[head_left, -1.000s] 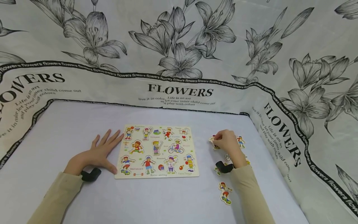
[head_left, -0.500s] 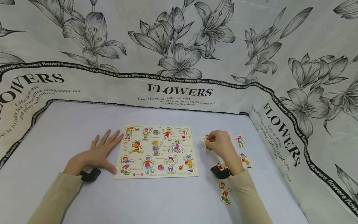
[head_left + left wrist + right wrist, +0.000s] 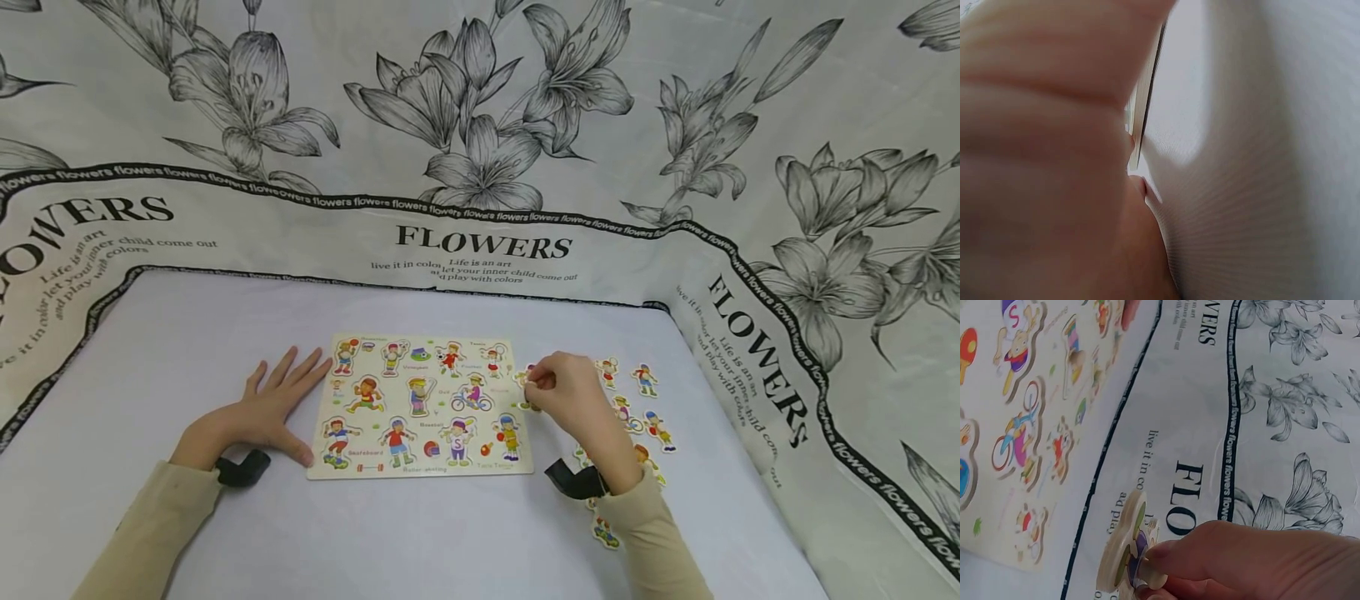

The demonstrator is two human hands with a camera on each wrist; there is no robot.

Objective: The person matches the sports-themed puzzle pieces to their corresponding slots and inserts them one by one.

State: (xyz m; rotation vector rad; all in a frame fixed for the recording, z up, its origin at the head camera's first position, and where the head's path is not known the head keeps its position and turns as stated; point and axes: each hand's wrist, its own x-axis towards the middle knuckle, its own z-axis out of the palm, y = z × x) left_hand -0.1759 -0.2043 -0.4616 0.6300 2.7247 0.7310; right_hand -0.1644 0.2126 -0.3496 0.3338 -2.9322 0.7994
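Note:
My left hand (image 3: 266, 412) lies spread at the left side of a cream puzzle board (image 3: 525, 450) printed with children playing sports. Its fingertips and thumb are right at the board's edge; in the left wrist view the palm hides most of the scene. My right hand (image 3: 577, 400) pinches a small wooden puzzle piece (image 3: 1124, 547) by its peg (image 3: 1155, 575), just off the board's right edge. The piece stands tilted in the right wrist view, showing its thick side and some green and purple print. Fingers partly cover its picture.
Several loose puzzle pieces lie right of the board, among them a racket player (image 3: 607, 372), a child in blue (image 3: 644, 380), a cyclist (image 3: 626, 414) and a skateboarder (image 3: 603, 531). My right forearm passes over some of them. A flower-print cloth (image 3: 480, 250) rises behind the table.
My right hand has moved left with the puzzle piece, from among the loose pieces to the board's right edge, uncovering several pieces. My left hand stays in place.

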